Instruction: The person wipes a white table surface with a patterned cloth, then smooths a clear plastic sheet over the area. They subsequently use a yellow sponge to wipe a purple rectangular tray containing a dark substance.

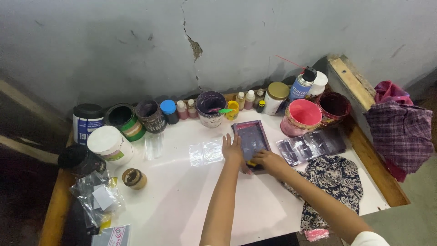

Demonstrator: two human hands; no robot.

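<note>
A small dark printing frame (pixel 251 137) with a pink-stained rim lies flat on the white table (pixel 182 196). My left hand (pixel 232 149) rests flat against the frame's left edge, fingers together. At the frame's near end my right hand (pixel 268 160) is closed around a small yellow-handled tool (pixel 251 163), most of it hidden by the fingers. A clear plastic bag (pixel 205 151) lies just left of my left hand.
Paint tubs, cans and small bottles line the back edge, among them a pink bucket (pixel 302 117) and a purple-stained tub (pixel 210 107). A patterned cloth (pixel 337 180) and shiny plastic sheets (pixel 312 146) lie to the right. White tub (pixel 109 144) and bagged items (pixel 98 197) sit left.
</note>
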